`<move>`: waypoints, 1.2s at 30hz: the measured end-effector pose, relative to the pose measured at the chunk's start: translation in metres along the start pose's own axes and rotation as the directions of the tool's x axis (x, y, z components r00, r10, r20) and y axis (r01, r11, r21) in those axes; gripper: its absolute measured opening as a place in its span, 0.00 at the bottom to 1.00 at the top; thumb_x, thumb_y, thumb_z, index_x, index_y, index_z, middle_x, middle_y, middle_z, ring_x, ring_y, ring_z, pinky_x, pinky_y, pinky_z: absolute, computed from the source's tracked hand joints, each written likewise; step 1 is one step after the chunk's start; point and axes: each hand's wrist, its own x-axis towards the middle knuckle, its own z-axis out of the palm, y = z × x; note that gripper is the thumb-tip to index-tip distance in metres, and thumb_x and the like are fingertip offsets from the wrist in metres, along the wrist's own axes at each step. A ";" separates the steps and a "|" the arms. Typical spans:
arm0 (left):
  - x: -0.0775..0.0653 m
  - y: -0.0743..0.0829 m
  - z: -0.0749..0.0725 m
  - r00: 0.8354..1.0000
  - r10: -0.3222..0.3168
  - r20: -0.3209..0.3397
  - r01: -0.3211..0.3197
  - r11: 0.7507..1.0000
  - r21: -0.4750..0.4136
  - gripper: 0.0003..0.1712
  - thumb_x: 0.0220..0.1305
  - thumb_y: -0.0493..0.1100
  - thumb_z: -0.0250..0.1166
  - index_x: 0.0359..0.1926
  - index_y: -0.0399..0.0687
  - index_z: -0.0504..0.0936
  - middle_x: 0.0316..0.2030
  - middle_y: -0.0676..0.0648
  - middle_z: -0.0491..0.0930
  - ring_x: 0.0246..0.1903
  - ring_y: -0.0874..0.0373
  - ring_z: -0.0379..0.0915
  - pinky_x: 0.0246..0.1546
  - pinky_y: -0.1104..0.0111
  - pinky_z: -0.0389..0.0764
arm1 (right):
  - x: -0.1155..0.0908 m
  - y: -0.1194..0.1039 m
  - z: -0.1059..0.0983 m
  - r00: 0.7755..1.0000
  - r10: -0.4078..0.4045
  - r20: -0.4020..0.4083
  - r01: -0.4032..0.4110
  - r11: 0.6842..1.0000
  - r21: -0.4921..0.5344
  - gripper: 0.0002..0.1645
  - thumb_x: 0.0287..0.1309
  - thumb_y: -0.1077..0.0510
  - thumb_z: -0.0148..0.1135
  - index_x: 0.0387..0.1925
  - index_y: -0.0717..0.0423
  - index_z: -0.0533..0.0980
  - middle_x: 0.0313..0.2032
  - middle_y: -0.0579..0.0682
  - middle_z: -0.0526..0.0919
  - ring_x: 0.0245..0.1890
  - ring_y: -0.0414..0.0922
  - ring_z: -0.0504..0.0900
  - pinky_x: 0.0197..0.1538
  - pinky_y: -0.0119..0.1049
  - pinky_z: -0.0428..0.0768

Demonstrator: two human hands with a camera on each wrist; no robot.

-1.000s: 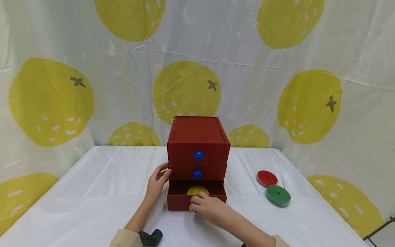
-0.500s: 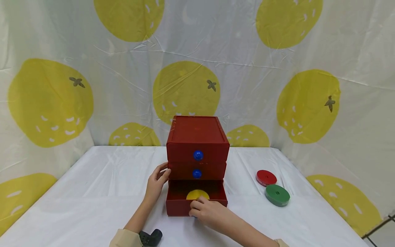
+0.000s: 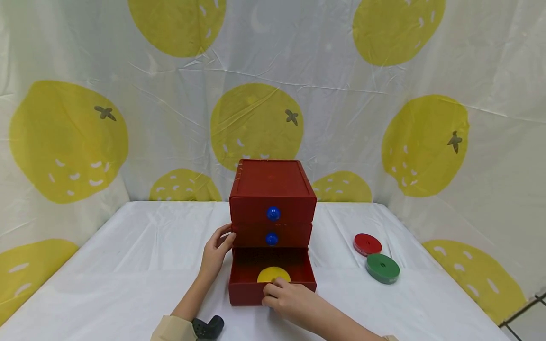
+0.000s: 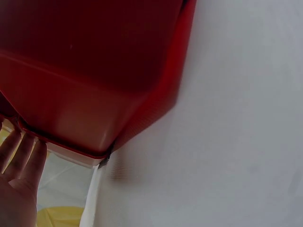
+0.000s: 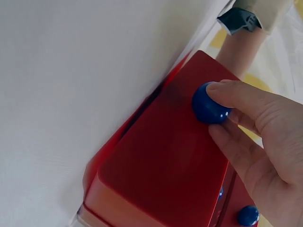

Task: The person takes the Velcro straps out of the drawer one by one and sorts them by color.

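Observation:
A red three-drawer cabinet (image 3: 273, 180) with blue knobs stands on the white-covered table. Its bottom drawer (image 3: 245, 294) is pulled out, and a yellow disc (image 3: 270, 273) lies inside behind the front panel. My right hand (image 3: 292, 299) pinches the round blue knob (image 5: 204, 105) of that drawer between thumb and fingers, as the right wrist view shows; from the head that knob is hidden behind the hand. Against the cabinet's left side rests my left hand (image 3: 216, 251), fingers extended, with the fingertips at the cabinet's edge in the left wrist view.
To the right of the cabinet, a red disc (image 3: 368, 244) lies beside a green disc (image 3: 383, 268) on the table. A black device (image 3: 209, 327) sits at the left wrist. Behind the table hangs a white cloth (image 3: 332, 109) printed with yellow fruit.
The bottom drawer has slid farther out toward me, drawn by my right hand on its knob, and more of its inside shows. My left hand has stayed against the cabinet.

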 end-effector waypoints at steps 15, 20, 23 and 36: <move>0.000 -0.001 0.000 1.000 0.009 0.003 -0.009 1.000 0.015 0.23 0.62 0.51 0.58 0.57 0.55 0.70 0.55 0.49 0.73 0.47 0.71 0.72 0.48 0.71 0.77 | -0.005 -0.009 -0.004 0.999 0.003 0.046 -0.009 0.992 0.122 0.24 0.42 0.51 0.69 0.45 0.38 0.74 0.42 0.34 0.76 0.40 0.31 0.72 0.40 0.18 0.77; 0.001 -0.001 0.000 1.000 0.006 0.001 -0.006 1.000 0.020 0.23 0.62 0.52 0.58 0.57 0.55 0.70 0.55 0.49 0.73 0.46 0.72 0.72 0.49 0.70 0.77 | -0.007 -0.012 -0.005 0.998 -0.008 0.058 -0.002 0.988 0.158 0.25 0.42 0.47 0.68 0.46 0.38 0.74 0.43 0.34 0.76 0.40 0.30 0.71 0.39 0.17 0.76; 0.001 -0.002 0.000 1.000 0.002 0.000 -0.002 1.000 0.025 0.23 0.62 0.52 0.57 0.57 0.55 0.70 0.55 0.49 0.73 0.46 0.72 0.72 0.49 0.70 0.77 | -0.008 -0.014 -0.006 0.998 -0.008 0.061 -0.002 0.985 0.173 0.25 0.42 0.45 0.68 0.46 0.38 0.74 0.43 0.34 0.76 0.40 0.30 0.71 0.39 0.16 0.76; 0.000 -0.001 0.000 1.000 0.012 -0.012 -0.012 1.000 0.020 0.22 0.62 0.52 0.58 0.57 0.55 0.71 0.54 0.49 0.73 0.46 0.70 0.72 0.47 0.73 0.77 | -0.011 -0.018 -0.009 0.996 -0.036 0.082 0.019 0.978 0.208 0.25 0.45 0.40 0.64 0.47 0.39 0.73 0.43 0.34 0.74 0.40 0.30 0.69 0.38 0.14 0.74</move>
